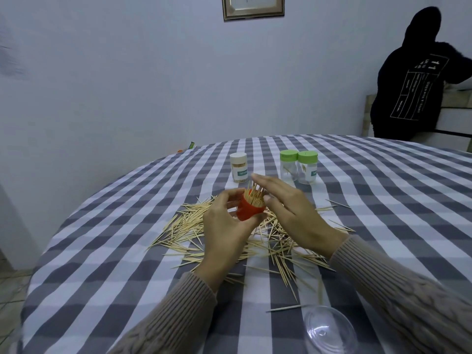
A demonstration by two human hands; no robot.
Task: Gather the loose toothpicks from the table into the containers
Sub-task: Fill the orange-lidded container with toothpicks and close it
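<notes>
A round bench (107, 264) covered with a grey-and-white checked cloth fills the lower part of the view. Beyond its far right edge, a person in a dark hooded top (408, 93) is seen from behind, leaning toward a surface at the wall. A framed picture (252, 7) is hung on the pale wall above.

A wide scatter of loose toothpicks (184, 226) is spread over the middle of the bench, beneath and around both hands, with a few strays lying apart to the right and toward the near edge.

The left hand (227, 233) is curled around a red container (249, 210), which is held above the pile, tilted, and packed with toothpicks whose tips stick out of its open mouth. The right hand (288, 213) is held with its fingers straight and together, the palm side laid against the protruding toothpick tips; nothing is gripped by it. Both forearms are covered by taupe knitted sleeves.

At the near edge, a clear plastic lid or cup (329, 330) is seen lying on the cloth, a single toothpick just beside it.

Farther back, three small jars are stood upright: a white-capped jar (238, 167) full of toothpicks, and two green-capped clear jars (288, 164) (307, 167), touching each other, each holding only a few toothpicks.
</notes>
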